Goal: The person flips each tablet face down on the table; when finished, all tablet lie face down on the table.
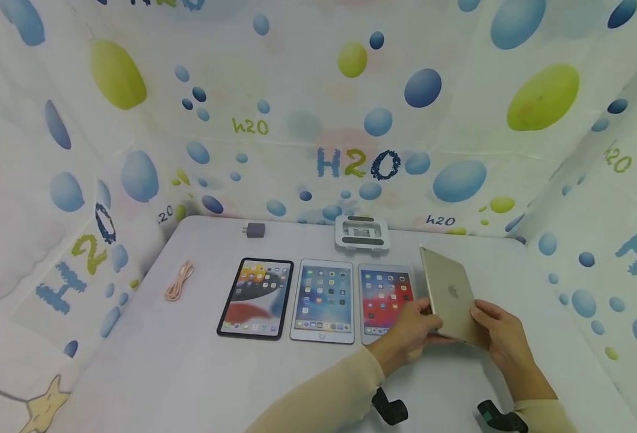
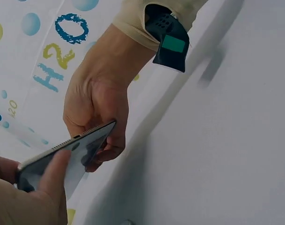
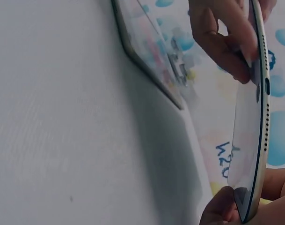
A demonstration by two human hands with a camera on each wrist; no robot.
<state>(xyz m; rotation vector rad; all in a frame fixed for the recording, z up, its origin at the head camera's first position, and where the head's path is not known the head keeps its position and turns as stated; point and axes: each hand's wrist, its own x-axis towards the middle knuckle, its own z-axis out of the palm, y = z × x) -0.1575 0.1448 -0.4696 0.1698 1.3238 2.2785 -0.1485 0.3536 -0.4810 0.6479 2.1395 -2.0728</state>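
Note:
Both hands hold a gold-backed tablet [image 1: 450, 294], tilted up off the table with its back and apple logo toward the head camera. My left hand [image 1: 405, 337] pinches its lower left edge, the thumb on the back. At the lower right edge, my right hand [image 1: 504, 334] grips it between thumb and fingers. The left wrist view shows the bottom edge of this tablet [image 2: 65, 145] and a left finger lying on the glass. In the right wrist view, the tablet [image 3: 259, 122] stands edge-on between both hands. A white tablet [image 1: 385, 294] with a red-and-blue screen lies partly behind my left hand.
Further left lie a white tablet [image 1: 323, 300] and a black-rimmed tablet [image 1: 255, 297], both lit. A coiled pink cable [image 1: 179, 281] is at the table's left. A dark charger plug [image 1: 254, 230] and a white folding stand [image 1: 361, 233] sit along the back, before a patterned curtain [image 1: 307, 78].

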